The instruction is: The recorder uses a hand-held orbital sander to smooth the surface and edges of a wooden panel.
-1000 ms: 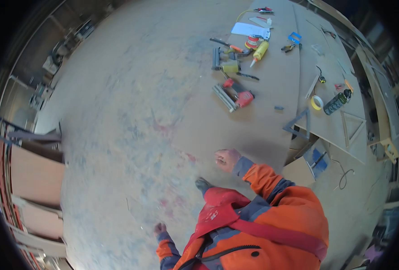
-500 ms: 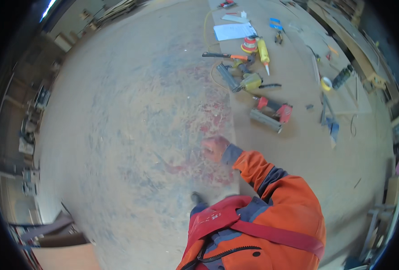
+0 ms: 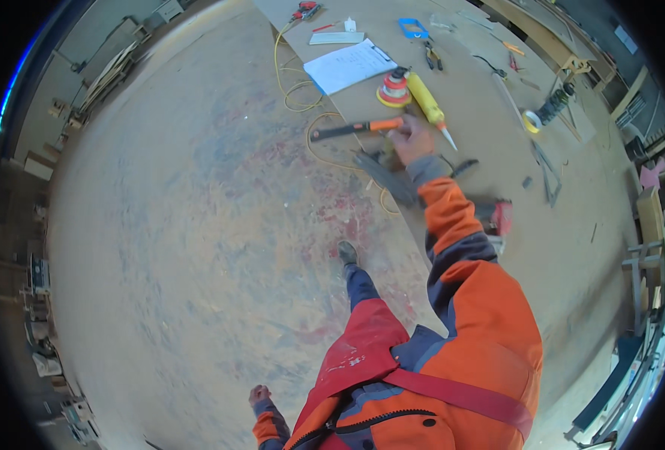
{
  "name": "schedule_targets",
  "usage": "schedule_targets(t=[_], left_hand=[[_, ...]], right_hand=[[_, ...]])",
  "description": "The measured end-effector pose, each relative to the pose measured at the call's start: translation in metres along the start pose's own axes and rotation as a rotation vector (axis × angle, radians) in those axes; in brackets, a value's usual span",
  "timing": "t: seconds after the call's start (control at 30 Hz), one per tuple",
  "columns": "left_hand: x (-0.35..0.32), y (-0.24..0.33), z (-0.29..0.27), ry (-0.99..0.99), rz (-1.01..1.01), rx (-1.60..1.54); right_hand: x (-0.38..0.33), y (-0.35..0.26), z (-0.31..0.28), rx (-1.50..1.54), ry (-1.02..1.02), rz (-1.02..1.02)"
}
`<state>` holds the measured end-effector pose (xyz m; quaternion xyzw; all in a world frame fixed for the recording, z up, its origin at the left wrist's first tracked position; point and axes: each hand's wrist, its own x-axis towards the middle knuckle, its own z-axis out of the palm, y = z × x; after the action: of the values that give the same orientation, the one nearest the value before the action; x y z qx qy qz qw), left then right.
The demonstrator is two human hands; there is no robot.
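Observation:
My right hand (image 3: 411, 139) is closed around the head end of a hammer (image 3: 337, 132) with a black and orange handle, over the bench top. The handle points left past the bench edge. Beyond it lie a round red and yellow sander (image 3: 394, 90) and a yellow sealant tube (image 3: 424, 97) with a white nozzle. Partly hidden by my right forearm are a grey nail gun (image 3: 387, 178) and a red one (image 3: 501, 217). Low in the picture my left hand (image 3: 259, 394) hangs beside my body, fingers curled, with nothing seen in it.
A clipboard with paper (image 3: 351, 66), a blue tape-like ring (image 3: 412, 28) and pliers (image 3: 433, 56) lie farther up the bench. A yellow hose (image 3: 310, 146) loops over the edge. Tape (image 3: 532, 121) and a dark bottle (image 3: 556, 103) stand right. Paint-stained floor (image 3: 197, 247) spreads left.
My right hand has moved forward and right from above the floor to the hammer and closed on it. My left hand has come into view. The whole view has shifted as I moved.

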<state>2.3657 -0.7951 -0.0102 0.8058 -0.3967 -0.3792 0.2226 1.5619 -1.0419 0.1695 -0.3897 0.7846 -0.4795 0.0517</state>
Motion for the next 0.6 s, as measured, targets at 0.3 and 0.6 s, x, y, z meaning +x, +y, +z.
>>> schedule_targets(t=[0.3,0.6], left_hand=[[0.121,0.185,0.090,-0.383,-0.115,0.355],[0.217,0.350,0.145,-0.535,0.182,0.529]], right_hand=[[0.237,0.031,0.123,-0.620,0.269,0.675],[0.218,0.021,0.101,0.692,0.059,0.468]])
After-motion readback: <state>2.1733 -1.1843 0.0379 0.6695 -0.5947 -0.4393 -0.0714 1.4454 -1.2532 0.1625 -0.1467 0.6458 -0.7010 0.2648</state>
